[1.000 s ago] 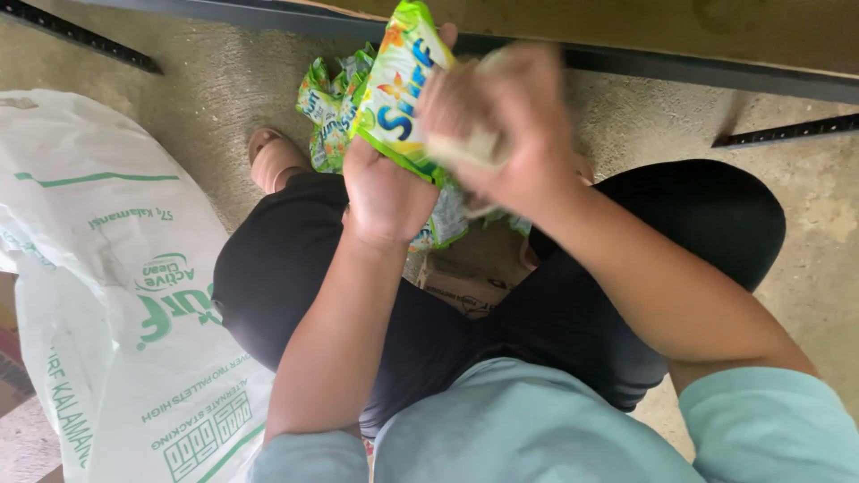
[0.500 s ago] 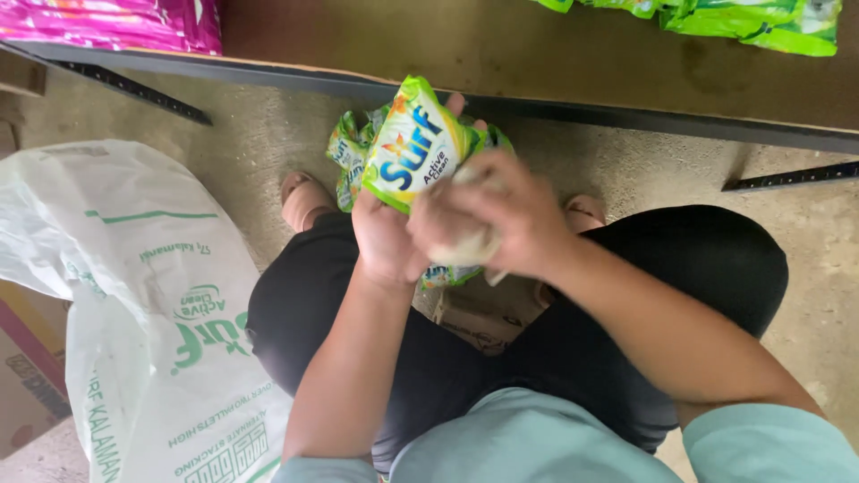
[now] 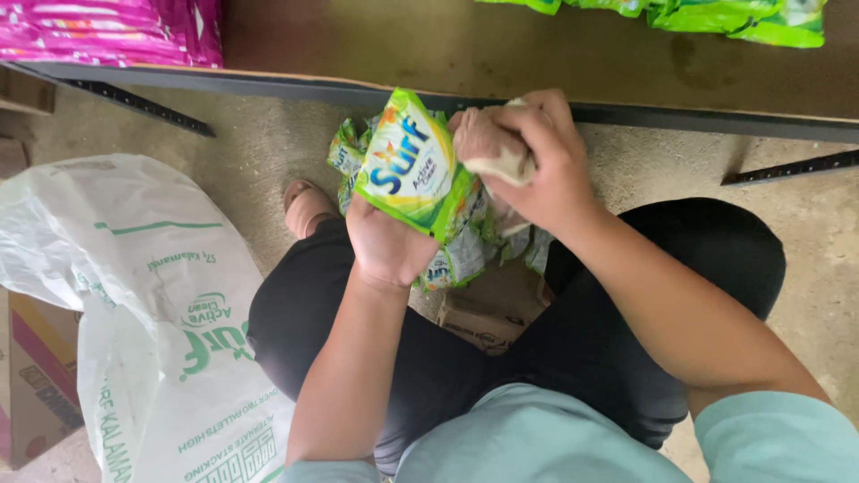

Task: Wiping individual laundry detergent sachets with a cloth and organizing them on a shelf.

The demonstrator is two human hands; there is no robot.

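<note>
Sitting low over the floor, the person holds things up in front of a dark shelf [image 3: 537, 63]. The left hand [image 3: 389, 246] has its grip closed on a green and yellow packet [image 3: 412, 165], held up above the knees, tilted. More green packets [image 3: 465, 250] hang in a bunch just behind it. The right hand [image 3: 546, 165] is clenched around a pale cloth [image 3: 497, 152], touching the packet's top edge. A big white plastic sack [image 3: 152, 331] lies on the floor at the left. Pink packets [image 3: 107, 31] and other green ones [image 3: 716, 13] sit on the shelf.
</note>
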